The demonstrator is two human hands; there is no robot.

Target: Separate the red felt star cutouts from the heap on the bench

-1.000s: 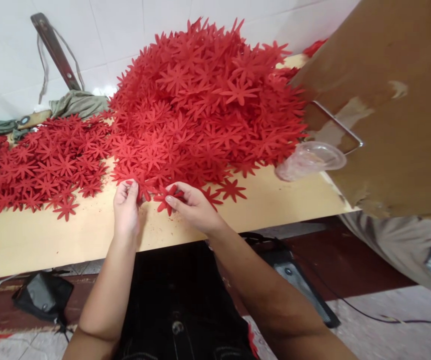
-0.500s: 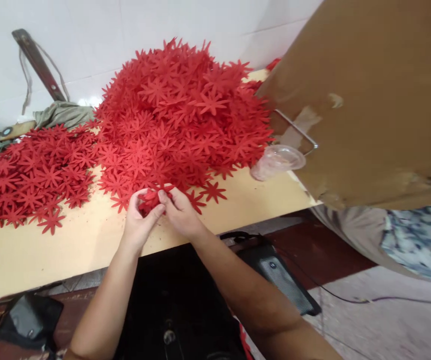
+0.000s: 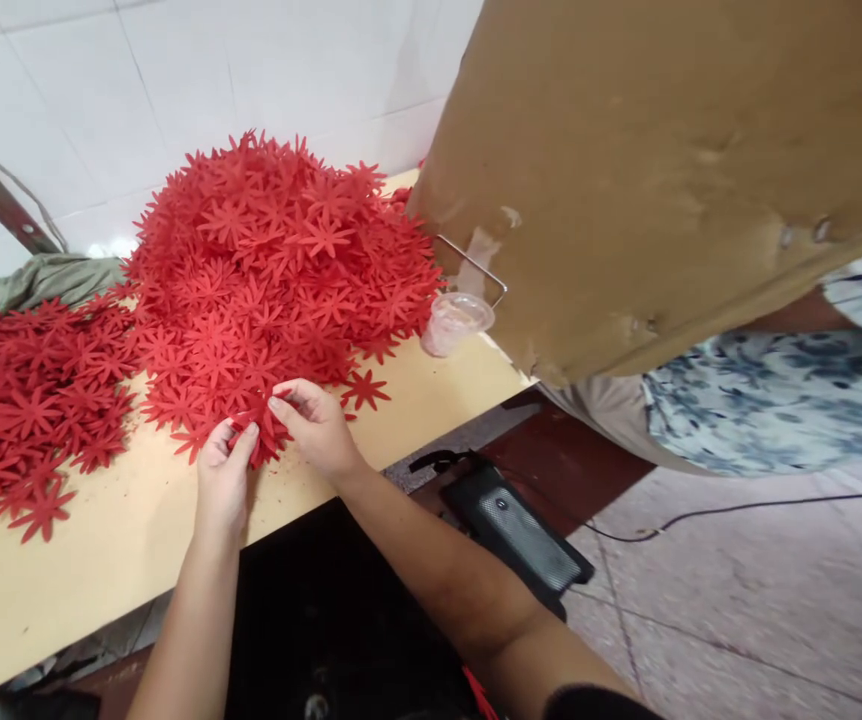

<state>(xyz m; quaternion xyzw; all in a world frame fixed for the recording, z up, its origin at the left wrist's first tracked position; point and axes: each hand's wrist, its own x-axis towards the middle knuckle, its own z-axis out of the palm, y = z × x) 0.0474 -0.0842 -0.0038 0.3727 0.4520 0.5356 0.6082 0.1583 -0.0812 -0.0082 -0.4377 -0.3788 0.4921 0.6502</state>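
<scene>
Both hands meet at the near foot of the tall heap of red flower-shaped foam cut-outs (image 3: 273, 270) on the pale yellow worktop (image 3: 101, 540). The left hand (image 3: 222, 478) has thumb and forefinger closed in a grip on a small red flower cut-out (image 3: 260, 432) lying at the heap's front edge. The right hand (image 3: 317, 425) comes in from the other side, its fingers curled and its grip pinching the same piece from above, so the two sets of fingertips almost touch.

Left of the heap a lower, flatter spread of the same red cut-outs (image 3: 18, 400) covers the worktop, with a few loose ones at its near edge. One single red flower (image 3: 363, 388) lies just right of the right hand. At the heap's right edge a clear plastic cup (image 3: 455, 322) lies on its side, beside a thin wire bracket (image 3: 476, 272) on a large brown board (image 3: 663, 170). Behind the heap's left side sits a crumpled grey-green cloth (image 3: 56, 280) against the white tiled wall (image 3: 176, 80). Another person in patterned fabric (image 3: 776, 390) is partly visible beneath the board.
</scene>
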